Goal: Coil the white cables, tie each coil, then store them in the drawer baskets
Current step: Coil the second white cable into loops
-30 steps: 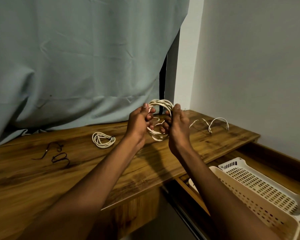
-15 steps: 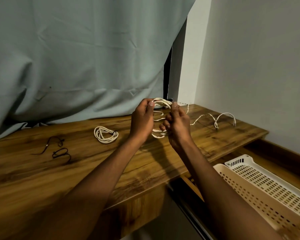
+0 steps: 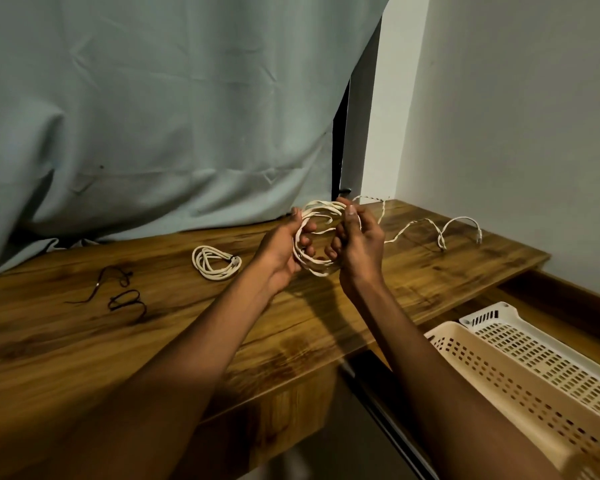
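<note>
A white cable coil (image 3: 314,263) hangs between both hands above the wooden table (image 3: 187,334). My left hand (image 3: 284,249) grips the coil's left side with curled fingers. My right hand (image 3: 359,242) pinches the cable at the coil's top right. The cable's loose tail (image 3: 426,225) snakes right across the table to its plug end (image 3: 478,237). A second white coil (image 3: 215,263), tied, lies on the table left of my hands. Two perforated drawer baskets, one cream (image 3: 499,386) and one white (image 3: 489,315), sit in the open drawer at lower right.
Thin dark ties (image 3: 123,296) lie on the table at left. A pale curtain (image 3: 170,116) hangs behind the table and a white wall (image 3: 516,133) closes the right side. The open drawer's wooden rim (image 3: 568,299) runs along the right.
My right hand has shifted up to the top of the coil, and another loop of cable has come in. The tail on the table has shortened slightly.
</note>
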